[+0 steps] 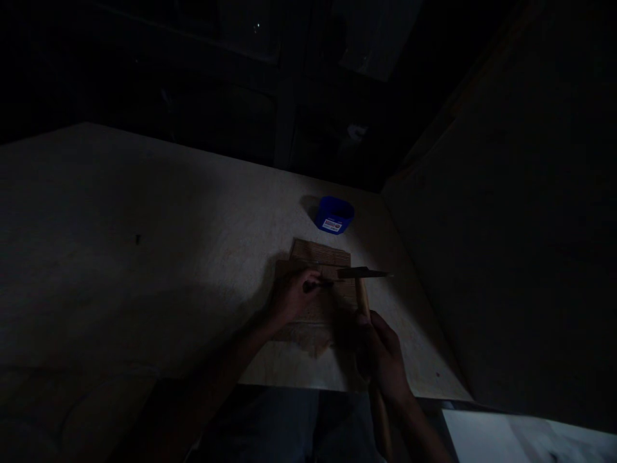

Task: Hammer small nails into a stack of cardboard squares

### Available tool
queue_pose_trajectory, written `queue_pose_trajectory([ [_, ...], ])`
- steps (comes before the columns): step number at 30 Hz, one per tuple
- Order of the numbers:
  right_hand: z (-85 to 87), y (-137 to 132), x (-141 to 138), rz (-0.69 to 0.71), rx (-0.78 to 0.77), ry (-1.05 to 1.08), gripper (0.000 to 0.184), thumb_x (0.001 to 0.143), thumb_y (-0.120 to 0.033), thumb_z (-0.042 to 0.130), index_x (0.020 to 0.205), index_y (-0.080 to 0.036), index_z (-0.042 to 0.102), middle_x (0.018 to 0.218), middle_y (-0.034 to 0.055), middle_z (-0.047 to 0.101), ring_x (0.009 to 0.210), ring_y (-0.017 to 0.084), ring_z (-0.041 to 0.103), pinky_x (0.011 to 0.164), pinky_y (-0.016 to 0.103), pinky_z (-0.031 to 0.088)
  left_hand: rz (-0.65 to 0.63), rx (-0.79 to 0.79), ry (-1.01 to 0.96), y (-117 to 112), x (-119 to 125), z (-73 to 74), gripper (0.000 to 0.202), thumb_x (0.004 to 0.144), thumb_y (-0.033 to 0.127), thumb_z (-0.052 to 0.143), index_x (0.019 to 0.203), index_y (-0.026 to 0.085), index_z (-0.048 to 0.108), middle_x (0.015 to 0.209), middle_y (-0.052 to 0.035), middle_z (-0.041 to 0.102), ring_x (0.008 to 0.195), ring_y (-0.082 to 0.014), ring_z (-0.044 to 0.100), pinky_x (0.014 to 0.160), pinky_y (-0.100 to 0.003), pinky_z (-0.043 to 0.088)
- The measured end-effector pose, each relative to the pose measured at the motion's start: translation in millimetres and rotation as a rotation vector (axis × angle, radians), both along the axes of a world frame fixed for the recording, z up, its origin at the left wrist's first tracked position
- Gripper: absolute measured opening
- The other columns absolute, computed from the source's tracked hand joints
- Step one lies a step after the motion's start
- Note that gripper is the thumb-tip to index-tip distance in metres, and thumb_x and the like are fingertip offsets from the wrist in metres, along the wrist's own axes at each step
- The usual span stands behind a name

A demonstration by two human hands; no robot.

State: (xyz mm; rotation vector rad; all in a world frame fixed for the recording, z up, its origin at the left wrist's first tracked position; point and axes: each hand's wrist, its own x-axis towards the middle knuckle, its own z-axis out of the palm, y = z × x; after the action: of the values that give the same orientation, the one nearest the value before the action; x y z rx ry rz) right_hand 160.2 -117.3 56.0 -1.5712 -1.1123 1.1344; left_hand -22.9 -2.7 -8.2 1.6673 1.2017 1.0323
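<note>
My right hand (383, 357) is closed around the wooden handle of a hammer (362, 297), whose thin dark head lies level above the cardboard. Its handle runs down past my wrist. My left hand (292, 296) is closed on a short dark rod-like tool (322, 285), which points right, below and left of the hammer head. Poor light hides the tool's exact kind. Under both hands lies a stack of brown corrugated cardboard (313, 314), with a torn lower edge.
Beyond the cardboard stands a blue plastic tub (332, 218) with a white label. A small dark object (137, 239) lies to the left on the pale tabletop (216, 225). A tall dark panel (506, 225) rises along the right side.
</note>
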Motion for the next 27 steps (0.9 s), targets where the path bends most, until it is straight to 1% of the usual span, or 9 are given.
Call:
queue_pose_trajectory([
  [2,-6.5,-1,5,-0.070,-0.018,0.058,0.043,0.085,-0.063,0.064,0.081,-0.021,0.056,0.059,-0.0068,0.044,0.041,0.007,0.037,0.032,0.016,0.030,0.000,0.010,0.006,0,-1,-0.8,0.033,0.081,0.012,0.070,0.111,0.022,0.066,0.094,-0.0009,0.077,0.088,-0.0161,0.072,0.082,-0.030,0.056],
  [5,-12.9,-5,12,-0.131,-0.072,0.172,0.043,0.085,-0.065,0.063,0.087,-0.022,0.056,0.051,-0.0111,0.038,0.032,0.006,0.029,0.026,0.016,0.026,0.006,0.014,0.005,1,-2,-1.7,0.034,0.079,0.015,0.074,0.112,0.023,0.066,0.093,0.0003,0.077,0.089,-0.0163,0.072,0.085,-0.031,0.056],
  [9,-16.6,-10,18,-0.172,-0.047,0.299,0.042,0.084,-0.062,0.065,0.093,-0.023,0.056,0.047,-0.0133,0.038,0.027,0.005,0.027,0.024,0.016,0.027,-0.016,0.008,-0.021,2,-3,-2.2,0.038,0.078,0.016,0.076,0.114,0.023,0.065,0.095,-0.0007,0.077,0.092,-0.0173,0.072,0.089,-0.033,0.055],
  [12,-19.6,-15,19,-0.187,-0.041,0.355,0.040,0.085,-0.061,0.066,0.092,-0.023,0.055,0.046,-0.0134,0.039,0.026,0.005,0.029,0.023,0.016,0.028,-0.035,0.031,-0.027,4,-6,-5.4,0.044,0.077,0.014,0.076,0.118,0.023,0.063,0.097,-0.0020,0.077,0.094,-0.0179,0.072,0.091,-0.035,0.055],
  [15,-22.9,-18,18,-0.171,-0.042,0.388,0.040,0.086,-0.060,0.066,0.087,-0.023,0.052,0.045,-0.0130,0.040,0.026,0.005,0.030,0.023,0.015,0.028,-0.074,0.080,-0.035,6,-11,-8.0,0.049,0.077,0.012,0.075,0.123,0.022,0.061,0.106,-0.0039,0.076,0.102,-0.0180,0.071,0.095,-0.035,0.054],
  [19,-25.7,-19,17,-0.139,-0.035,0.412,0.042,0.086,-0.061,0.065,0.081,-0.023,0.048,0.043,-0.0133,0.039,0.025,0.005,0.029,0.023,0.016,0.027,-0.065,0.198,0.079,7,-22,-1.2,0.051,0.079,0.017,0.076,0.128,0.025,0.062,0.121,-0.0059,0.071,0.115,-0.0209,0.066,0.103,-0.040,0.051],
  [21,-26.6,-19,17,-0.143,-0.038,0.398,0.043,0.086,-0.062,0.065,0.080,-0.023,0.048,0.044,-0.0128,0.040,0.025,0.005,0.029,0.023,0.015,0.027,-0.056,0.256,0.156,8,-28,4.8,0.046,0.078,0.020,0.079,0.122,0.026,0.067,0.124,-0.0063,0.070,0.119,-0.0230,0.063,0.106,-0.044,0.048],
  [23,-27.0,-19,16,-0.148,-0.045,0.385,0.043,0.086,-0.062,0.065,0.080,-0.023,0.048,0.045,-0.0127,0.041,0.025,0.005,0.030,0.023,0.016,0.027,-0.055,0.307,0.204,9,-33,9.0,0.036,0.075,0.020,0.082,0.109,0.025,0.072,0.123,-0.0067,0.070,0.120,-0.0245,0.061,0.107,-0.046,0.047],
  [27,-24.0,-19,16,-0.138,-0.057,0.363,0.041,0.088,-0.064,0.061,0.086,-0.024,0.050,0.044,-0.0140,0.036,0.025,0.006,0.028,0.023,0.017,0.027,-0.072,0.310,0.223,14,-37,6.9,0.018,0.074,0.019,0.083,0.090,0.025,0.077,0.117,-0.0057,0.073,0.115,-0.0240,0.064,0.104,-0.046,0.049],
])
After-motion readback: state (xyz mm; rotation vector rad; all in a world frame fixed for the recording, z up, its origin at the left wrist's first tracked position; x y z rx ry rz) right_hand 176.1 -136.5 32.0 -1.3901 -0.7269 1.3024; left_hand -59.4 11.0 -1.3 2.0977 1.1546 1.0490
